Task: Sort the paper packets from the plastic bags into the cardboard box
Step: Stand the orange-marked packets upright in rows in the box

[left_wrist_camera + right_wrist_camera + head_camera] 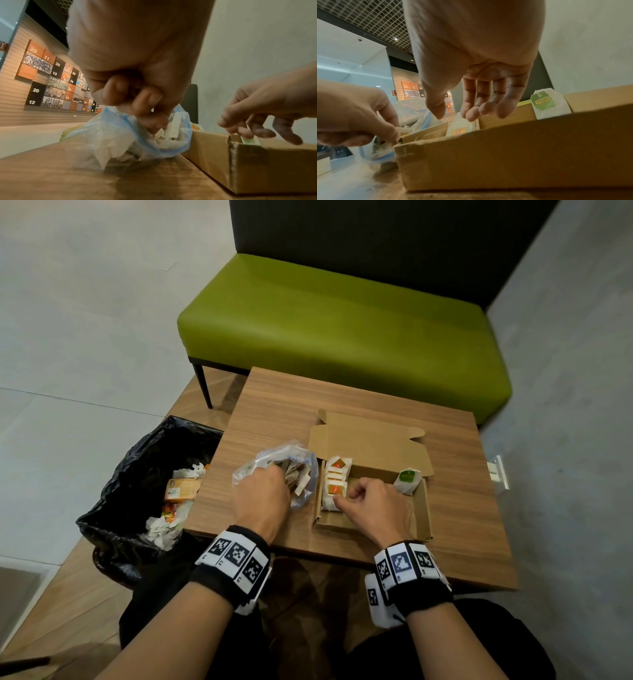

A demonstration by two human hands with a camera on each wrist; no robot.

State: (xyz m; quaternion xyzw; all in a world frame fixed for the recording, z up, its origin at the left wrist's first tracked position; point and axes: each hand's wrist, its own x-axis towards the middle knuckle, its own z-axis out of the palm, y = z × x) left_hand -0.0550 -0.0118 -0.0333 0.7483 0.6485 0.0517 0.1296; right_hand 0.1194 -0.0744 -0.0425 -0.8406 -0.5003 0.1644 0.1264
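A: What lies nearest the person?

B: Both wrists, each in a black band with square markers. The left hand point(262, 501) reaches into the mouth of the clear plastic bag point(298, 460), its fingers point(147, 100) curled and gripping the blue-edged rim. The bag lies on the wooden tabletop point(274, 412), touching the left wall of the cardboard box point(423, 508), with pale paper packets point(301, 474) crumpled inside.

A: And the right hand?

B: The right hand point(376, 501) hangs over the box's left part, fingers point(488, 106) loosely bent and narrow, the thumb near the forefinger. Whether they pinch a packet cannot be told; the left wrist view shows a green-edged packet point(248, 140) just beneath the fingertips.

A: What is already in the box?

B: A row of white packets with red and orange labels point(337, 474) stands along the left wall. A green-labelled packet point(407, 479) leans in the far right corner. The lid flap point(370, 436) lies open behind.

A: Beyond that?

B: A bin lined with a black bag point(137, 474) sits left of the tabletop, holding wrappers. A green bench point(342, 330) stands farther back against a dark panel.
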